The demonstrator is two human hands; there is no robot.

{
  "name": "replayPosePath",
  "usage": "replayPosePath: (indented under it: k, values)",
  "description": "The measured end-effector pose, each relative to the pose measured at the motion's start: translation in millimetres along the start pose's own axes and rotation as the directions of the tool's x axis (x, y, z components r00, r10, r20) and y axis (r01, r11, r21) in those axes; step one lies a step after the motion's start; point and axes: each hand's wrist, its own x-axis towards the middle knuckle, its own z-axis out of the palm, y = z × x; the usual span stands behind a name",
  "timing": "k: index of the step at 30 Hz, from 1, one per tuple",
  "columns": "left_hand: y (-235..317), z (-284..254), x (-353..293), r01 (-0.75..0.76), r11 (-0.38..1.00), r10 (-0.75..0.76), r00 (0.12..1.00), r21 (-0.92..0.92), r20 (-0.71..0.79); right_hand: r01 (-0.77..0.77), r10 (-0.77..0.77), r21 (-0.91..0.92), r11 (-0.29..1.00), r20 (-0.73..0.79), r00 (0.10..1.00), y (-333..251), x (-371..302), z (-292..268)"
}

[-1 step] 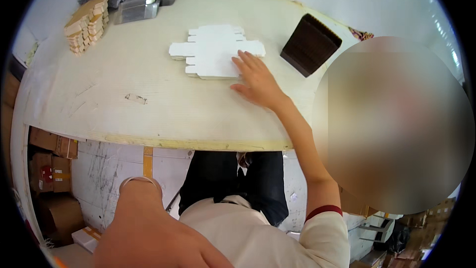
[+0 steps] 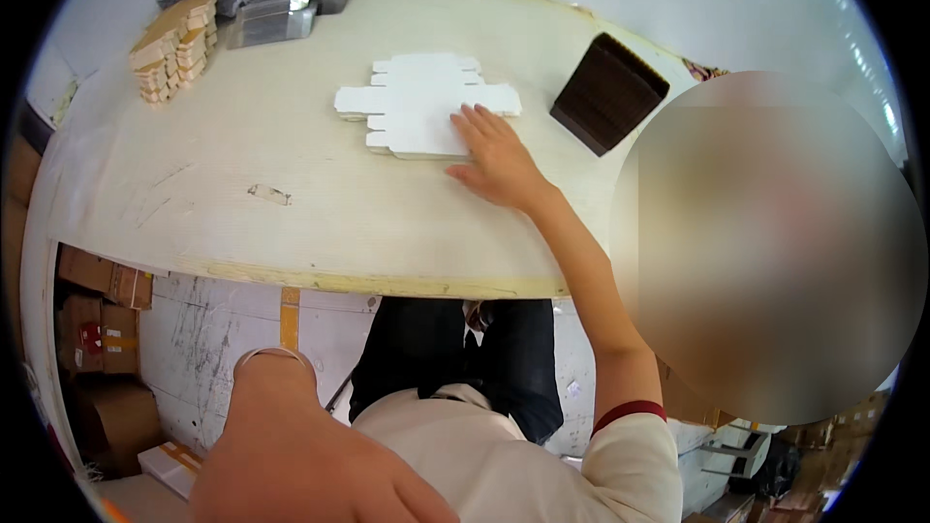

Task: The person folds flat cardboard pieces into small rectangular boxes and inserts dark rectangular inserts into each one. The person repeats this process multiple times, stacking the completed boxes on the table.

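Several flat white box blanks (image 2: 417, 102) lie in a neat stack at the middle of the table, with notched flaps along their edges. My right hand (image 2: 496, 157) rests at the near right corner of this stack. Its fingers are extended, the fingertips over the white card and the thumb apart; nothing is held in it. Close to the camera at the lower left is my left hand (image 2: 320, 465), raised off the table with a bracelet round the wrist. Its fingers run out of the picture, so whether it holds anything is hidden.
On the pale table (image 2: 320, 242), a dark brown block-shaped stack (image 2: 610, 92) stands at right. Piled light wooden-looking pieces (image 2: 176, 46) and grey plastic bags (image 2: 273, 19) lie far left. Cardboard boxes (image 2: 102, 334) sit below left. A blurred disc covers the right side.
The view has shifted slightly, so the table's things appear a little lower and further right. My right hand has slid very slightly left and nearer against the stack.
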Motion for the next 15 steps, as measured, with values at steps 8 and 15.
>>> replayPosePath:
  k: [8,15]
  values:
    - [-7,-19,-70,0.260,0.965,-0.246,0.943,0.034,-0.224,-0.240,0.146,0.316,0.918,0.294,0.945,29,12,-12]
    - [-53,-67,-96,0.624,0.522,-0.086,0.717,0.582,-0.692,-0.201,0.182,0.104,0.974,0.168,0.969,6,19,-20]
